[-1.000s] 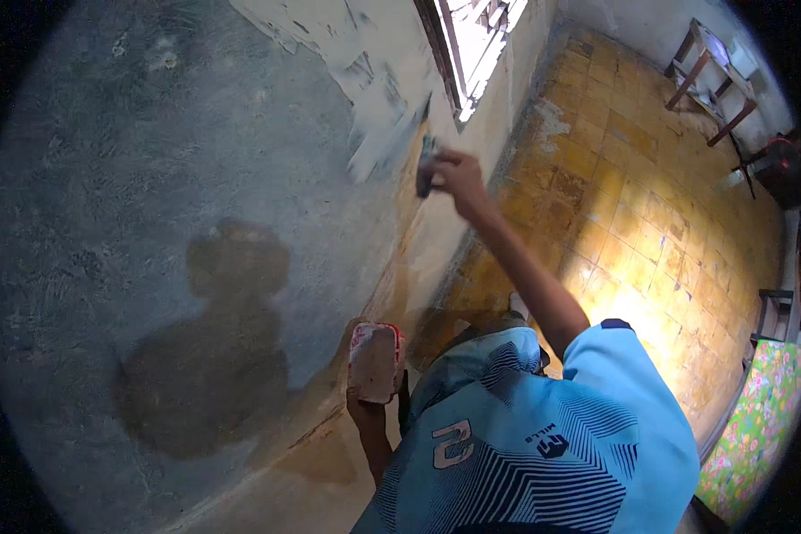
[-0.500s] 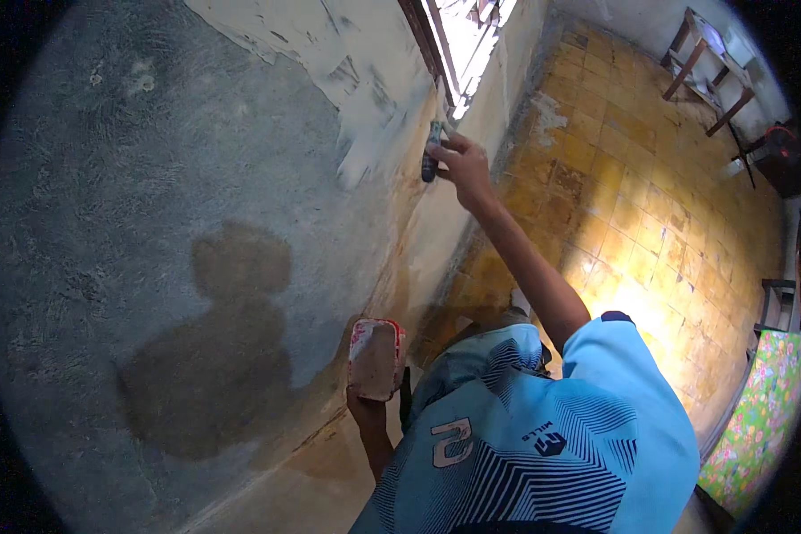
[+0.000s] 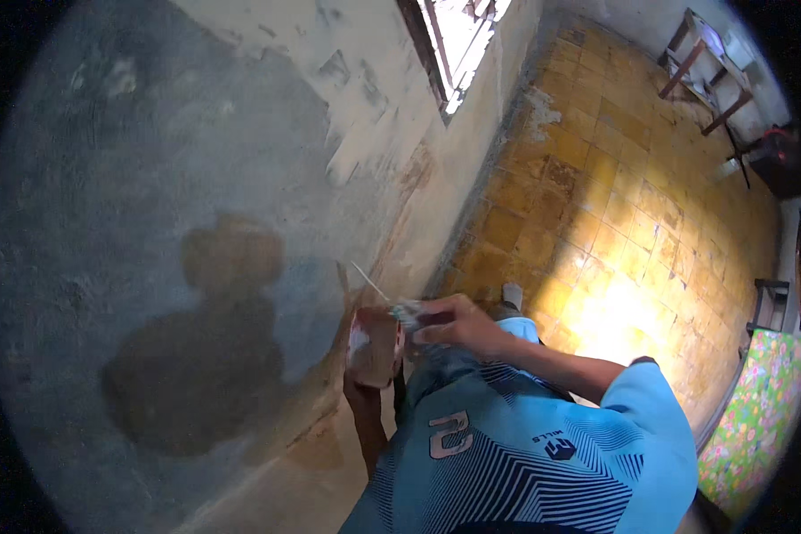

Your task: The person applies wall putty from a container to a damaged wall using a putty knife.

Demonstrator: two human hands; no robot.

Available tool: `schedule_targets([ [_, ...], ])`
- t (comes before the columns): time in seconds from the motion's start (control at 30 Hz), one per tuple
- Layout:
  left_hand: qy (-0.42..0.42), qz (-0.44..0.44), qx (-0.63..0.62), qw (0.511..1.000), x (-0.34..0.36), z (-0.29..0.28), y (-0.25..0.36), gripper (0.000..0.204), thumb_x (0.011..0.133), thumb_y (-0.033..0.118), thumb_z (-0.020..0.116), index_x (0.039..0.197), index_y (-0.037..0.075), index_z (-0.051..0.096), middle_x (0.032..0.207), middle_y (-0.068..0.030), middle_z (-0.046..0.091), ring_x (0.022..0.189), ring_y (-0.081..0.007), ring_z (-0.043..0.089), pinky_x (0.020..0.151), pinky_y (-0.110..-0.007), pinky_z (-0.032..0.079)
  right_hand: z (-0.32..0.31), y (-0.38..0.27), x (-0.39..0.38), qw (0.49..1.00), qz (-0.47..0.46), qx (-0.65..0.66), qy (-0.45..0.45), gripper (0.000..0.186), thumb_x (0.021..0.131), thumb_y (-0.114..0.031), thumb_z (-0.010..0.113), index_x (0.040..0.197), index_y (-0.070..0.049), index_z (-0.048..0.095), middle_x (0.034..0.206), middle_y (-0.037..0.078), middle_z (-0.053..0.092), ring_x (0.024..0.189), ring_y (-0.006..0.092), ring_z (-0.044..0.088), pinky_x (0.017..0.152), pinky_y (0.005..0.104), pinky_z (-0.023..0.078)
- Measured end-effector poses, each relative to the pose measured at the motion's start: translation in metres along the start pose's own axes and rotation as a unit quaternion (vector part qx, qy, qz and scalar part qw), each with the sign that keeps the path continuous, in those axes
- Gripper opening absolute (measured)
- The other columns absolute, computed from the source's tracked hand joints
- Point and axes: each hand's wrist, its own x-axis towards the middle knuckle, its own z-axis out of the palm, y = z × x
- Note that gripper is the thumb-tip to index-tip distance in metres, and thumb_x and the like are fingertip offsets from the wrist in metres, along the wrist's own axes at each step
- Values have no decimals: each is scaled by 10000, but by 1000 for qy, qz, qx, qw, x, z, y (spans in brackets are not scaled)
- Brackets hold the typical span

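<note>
My left hand (image 3: 361, 394) grips a shallow rectangular tub (image 3: 376, 354) from below. The tub has a red-and-white rim and holds a greyish-brown paste. Over the tub's far right corner, my right hand (image 3: 458, 326) is closed around a putty knife (image 3: 404, 312), blurred by motion. Its thin blade shows edge-on, pointing up and left past the tub's far edge. Whether the knife touches the tub or paste, I cannot tell. On the left, the grey wall (image 3: 178, 169) bears smeared off-white filler (image 3: 365, 67) across its upper part.
A barred window (image 3: 458, 49) with a dark frame opens in the wall ahead. Yellow-brown floor tiles (image 3: 627, 205) stretch to the right under a bright light patch. A wooden table (image 3: 725, 76) stands far right; a flowered green cloth (image 3: 756, 400) lies at the right edge.
My right hand has come down with the putty knife from the wall below the window to the tub. The left hand still holds the tub, nearly in place.
</note>
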Motion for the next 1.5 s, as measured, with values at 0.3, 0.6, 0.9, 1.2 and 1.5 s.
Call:
schedule_targets([
  [0.3, 34, 8, 9, 999, 65, 93, -5, 287, 917, 267, 526, 1100, 51, 573, 1053, -67, 610, 998, -202, 615, 859, -367, 503, -51, -54, -39, 765, -176, -617, -49, 477, 763, -114, 633, 1233, -53, 580, 1003, 177, 549, 820, 317, 626, 701, 403, 544],
  [0.6, 56, -2, 3, 998, 80, 138, -11, 486, 845, 299, 608, 1226, 9, 529, 1161, -123, 613, 1078, -250, 603, 882, -409, 503, -132, -90, -95, 908, -78, -406, 60, 476, 709, -79, 550, 1172, -12, 643, 844, 95, 592, 620, 176, 575, 587, 277, 478],
  [0.9, 52, 30, 29, 998, 77, 161, -46, 362, 847, 295, 592, 1077, 16, 576, 1121, -145, 603, 1010, -248, 625, 747, -382, 576, -164, -75, -44, 966, 172, 188, -30, 494, 928, -197, 440, 1370, 20, 403, 872, 86, 588, 555, 46, 437, 358, 144, 296],
  [1.2, 46, 11, -83, 995, 70, 150, -65, 440, 885, 318, 555, 1233, 50, 520, 1238, -135, 569, 1120, -289, 575, 937, -453, 485, -253, -51, -84, 939, 212, 259, 76, 376, 929, -233, 423, 1179, 32, 519, 862, 97, 603, 532, 70, 449, 384, 170, 343],
  [1.5, 71, -26, -25, 997, 19, 106, -75, 521, 909, 361, 484, 1314, 34, 457, 1283, -142, 544, 1156, -302, 557, 952, -450, 485, -159, -68, 113, 985, -45, -4, 164, 495, 865, -68, 616, 1339, -38, 477, 996, 65, 618, 815, 135, 607, 731, 300, 525],
])
